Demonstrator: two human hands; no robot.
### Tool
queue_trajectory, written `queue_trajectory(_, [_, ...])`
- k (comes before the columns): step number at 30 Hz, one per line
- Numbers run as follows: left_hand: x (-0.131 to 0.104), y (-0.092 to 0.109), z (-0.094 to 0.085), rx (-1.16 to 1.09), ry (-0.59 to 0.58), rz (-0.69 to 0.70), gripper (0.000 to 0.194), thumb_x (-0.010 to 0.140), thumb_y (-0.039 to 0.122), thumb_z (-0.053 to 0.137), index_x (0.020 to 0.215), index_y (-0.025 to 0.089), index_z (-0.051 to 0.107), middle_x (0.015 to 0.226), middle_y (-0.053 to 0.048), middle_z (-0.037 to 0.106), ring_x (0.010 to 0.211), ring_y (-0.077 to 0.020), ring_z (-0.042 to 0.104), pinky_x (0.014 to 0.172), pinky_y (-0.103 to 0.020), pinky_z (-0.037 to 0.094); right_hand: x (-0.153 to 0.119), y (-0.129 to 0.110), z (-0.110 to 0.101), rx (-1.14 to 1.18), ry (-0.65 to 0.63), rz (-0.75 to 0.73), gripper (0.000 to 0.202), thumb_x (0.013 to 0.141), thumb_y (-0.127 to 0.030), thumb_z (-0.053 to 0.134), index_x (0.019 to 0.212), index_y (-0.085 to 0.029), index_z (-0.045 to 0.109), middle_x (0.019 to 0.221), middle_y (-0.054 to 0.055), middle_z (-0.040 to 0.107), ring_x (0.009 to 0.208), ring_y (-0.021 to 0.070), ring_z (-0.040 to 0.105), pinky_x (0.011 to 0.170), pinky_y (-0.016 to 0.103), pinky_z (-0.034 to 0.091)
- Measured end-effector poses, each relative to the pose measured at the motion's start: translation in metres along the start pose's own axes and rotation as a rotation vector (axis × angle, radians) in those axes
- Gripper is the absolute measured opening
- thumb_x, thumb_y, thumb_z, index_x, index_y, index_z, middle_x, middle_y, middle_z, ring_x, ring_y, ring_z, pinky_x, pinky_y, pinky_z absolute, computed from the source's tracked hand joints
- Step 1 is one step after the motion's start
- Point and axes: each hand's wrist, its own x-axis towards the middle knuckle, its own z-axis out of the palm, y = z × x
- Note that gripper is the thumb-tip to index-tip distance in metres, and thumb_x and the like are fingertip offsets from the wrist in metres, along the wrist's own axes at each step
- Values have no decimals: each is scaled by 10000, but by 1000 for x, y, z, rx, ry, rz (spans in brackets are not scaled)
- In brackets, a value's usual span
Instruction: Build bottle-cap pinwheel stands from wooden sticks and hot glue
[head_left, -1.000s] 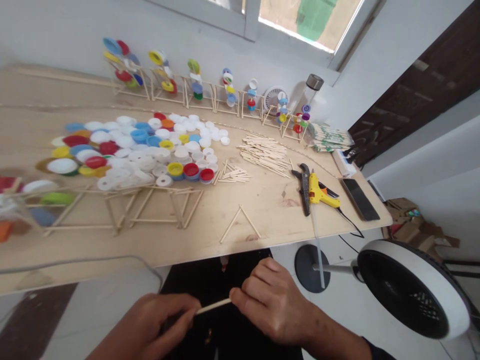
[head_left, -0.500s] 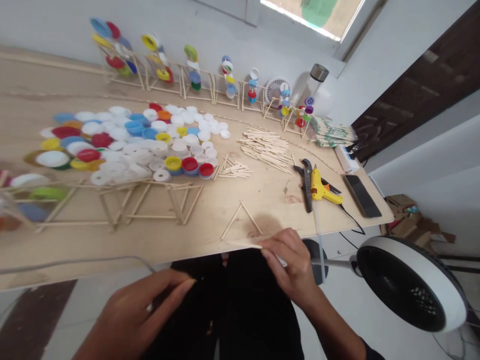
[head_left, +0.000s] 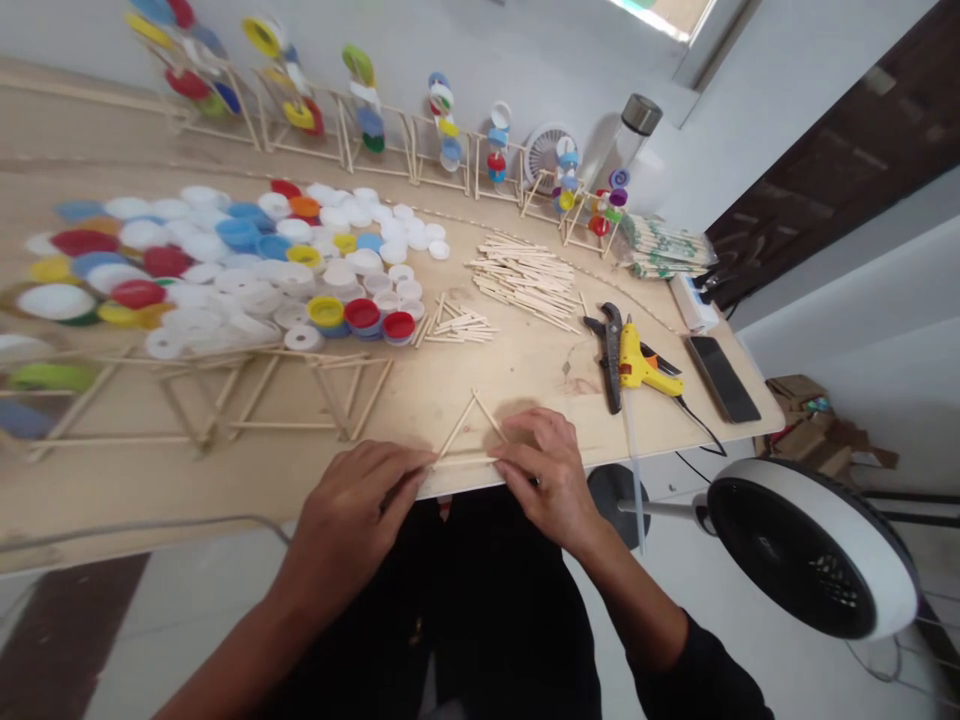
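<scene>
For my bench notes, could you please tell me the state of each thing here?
Left hand: fingers at a stick's end
Right hand: pinching its other end
Glue gun: lying down, corded
Phone: flat, screen dark
Bottle: upright, capped
Power strip: plug inserted
Large fan: cannot tell if running

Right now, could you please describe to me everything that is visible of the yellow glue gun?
The glue gun has a yellow, plastic-looking body with an orange trigger. It lies on its side on the wooden table, nozzle pointing away from the person, and appears to rest across a dark hand tool. A translucent stick extends from its rear past the table edge. A dark cord leaves the handle end. Whether it is hot cannot be seen.
</scene>
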Motion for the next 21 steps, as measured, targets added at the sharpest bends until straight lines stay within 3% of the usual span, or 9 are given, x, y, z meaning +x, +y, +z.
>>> queue_trajectory(13, [2,-1,5,42,42,71,133,898,286,497,850,246,615,801,-5,684,764,-178,623,709,-347,469,3,2,4,-13,-37,2,112,892,-193,614,952,-234,699,1128,65,634,1148,247,497,962,439,411])
queue_trajectory(21, [1,-4,8,50,77,95,97,892,281,507,856,255,593,790,2,667,754,-172,615,705,-342,455,-14,5,-9,-6,72,66,143,880,-175,605,1006,-211,661,1099,77,647,1133,243,517,953,441,423])
